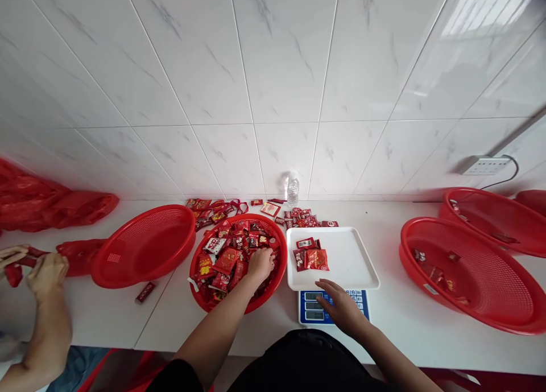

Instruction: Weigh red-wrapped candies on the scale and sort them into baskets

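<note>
My left hand [261, 264] reaches into a round red plastic basket [279, 289] full of small wrapped snacks, mostly red. Its fingers curl down among the packets near the right side, and what they hold is hidden. Over the front edge of a white weighing tray [350, 258] is my right hand [339, 304], open, fingers spread, with nothing in it. A few red snack packets [316, 259] lie on the tray's left half. Beneath the tray stands a digital scale [314, 315] with a blue panel, partly covered by my right hand.
Loose snack packets [301, 217] and a clear bottle [293, 192] stand by the wall. Another red basket [145, 247] is at left, near a co-worker's hands [46, 272] holding red packets. Red baskets [482, 278] with a few packets are at right, below a power strip [486, 165].
</note>
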### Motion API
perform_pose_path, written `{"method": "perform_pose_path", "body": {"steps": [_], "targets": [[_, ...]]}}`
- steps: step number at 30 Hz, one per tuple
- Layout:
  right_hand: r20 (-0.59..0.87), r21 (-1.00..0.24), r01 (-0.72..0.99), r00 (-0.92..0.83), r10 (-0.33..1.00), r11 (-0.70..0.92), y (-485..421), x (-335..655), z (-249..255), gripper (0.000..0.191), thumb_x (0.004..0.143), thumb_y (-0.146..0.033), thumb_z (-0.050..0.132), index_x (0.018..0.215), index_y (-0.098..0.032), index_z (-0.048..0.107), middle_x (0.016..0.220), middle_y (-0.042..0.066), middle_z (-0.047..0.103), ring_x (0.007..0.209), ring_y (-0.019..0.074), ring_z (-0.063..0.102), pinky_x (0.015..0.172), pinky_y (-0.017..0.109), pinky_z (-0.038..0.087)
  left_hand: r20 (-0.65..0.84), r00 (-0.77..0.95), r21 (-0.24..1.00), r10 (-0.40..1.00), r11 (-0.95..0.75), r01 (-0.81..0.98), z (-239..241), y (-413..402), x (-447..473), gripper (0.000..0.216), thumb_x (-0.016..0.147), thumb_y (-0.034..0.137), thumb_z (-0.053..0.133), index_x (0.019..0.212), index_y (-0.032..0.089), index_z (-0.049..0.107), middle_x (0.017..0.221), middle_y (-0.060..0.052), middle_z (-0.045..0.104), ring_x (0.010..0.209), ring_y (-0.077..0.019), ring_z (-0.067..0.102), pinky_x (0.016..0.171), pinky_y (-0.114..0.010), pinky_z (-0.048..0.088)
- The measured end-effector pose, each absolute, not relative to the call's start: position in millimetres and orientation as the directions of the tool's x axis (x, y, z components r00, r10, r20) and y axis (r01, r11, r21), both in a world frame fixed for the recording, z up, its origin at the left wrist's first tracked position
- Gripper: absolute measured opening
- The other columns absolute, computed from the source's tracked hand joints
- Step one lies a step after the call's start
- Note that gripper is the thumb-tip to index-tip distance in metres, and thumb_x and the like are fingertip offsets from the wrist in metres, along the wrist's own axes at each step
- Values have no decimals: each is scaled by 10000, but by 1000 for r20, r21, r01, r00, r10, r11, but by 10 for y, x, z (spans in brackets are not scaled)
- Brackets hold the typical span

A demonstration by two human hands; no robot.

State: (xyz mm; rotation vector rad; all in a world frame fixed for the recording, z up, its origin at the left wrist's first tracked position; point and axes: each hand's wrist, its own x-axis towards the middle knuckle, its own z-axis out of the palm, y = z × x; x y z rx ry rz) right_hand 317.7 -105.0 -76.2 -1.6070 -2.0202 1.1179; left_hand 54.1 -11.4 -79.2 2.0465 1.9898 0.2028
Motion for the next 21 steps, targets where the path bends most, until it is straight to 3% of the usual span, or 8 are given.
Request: {"method": "perform_pose_path", "body": {"steps": [4,7,10,12,14,17,21], "targets": [[-216,-754,656,-299,929,36,-1043,3186,-779,449,831,-418,437,1238,-251,524,1308,57,524,1208,238,475,993,378,392,-24,-23,369,999,30,929,-640,-66,380,235,894,239,366,866,179,591,883,-83,635,782,-186,582,680,-280,409],[-194,-806,591,-313,930,30,-1019,3141,-760,428,829,-420,452,1215,-259,540,1270,60,554,1175,239,502,978,378,404,38,-164,550,986,116,827,-471,-54,295,237,884,293,403,893,172,606,862,-83,643,791,-192,590,682,-280,423],[-212,-892,450,-318,924,-49,-991,3045,-693,443,810,-465,494,1194,-250,550,1219,77,583,1112,243,544,928,384,443,-53,-234,761,971,191,621,-342,-129,345,317,844,411,473,980,164,617,836,-64,658,793,-197,605,663,-275,442],[-253,-945,290,-341,905,-154,-981,2960,-619,506,796,-504,520,1230,-243,508,1201,90,586,1074,230,567,899,378,463,-132,-168,854,977,198,482,-321,-234,479,375,823,461,488,1018,166,614,823,-46,665,756,-180,610,636,-259,447],[-305,-952,94,-377,874,-292,-984,2870,-539,624,773,-535,553,1309,-252,406,1202,99,578,1033,211,589,873,375,477,-145,-65,891,987,159,425,-361,-365,678,367,823,467,483,985,167,620,813,-36,668,716,-162,607,623,-246,445],[-416,-849,-150,-399,817,-506,-1000,2764,-479,783,719,-556,617,1367,-274,280,1127,90,609,910,184,636,820,374,498,-113,64,869,992,68,490,-491,-550,1008,301,824,427,489,871,164,628,767,-31,662,683,-158,593,614,-245,434],[-539,-732,-282,-317,780,-621,-1007,2760,-590,750,671,-487,697,1298,-248,362,855,19,664,709,137,658,727,300,514,-118,167,851,979,13,525,-639,-650,1289,238,824,363,492,844,167,627,800,-30,670,727,-164,599,659,-249,441]]}}
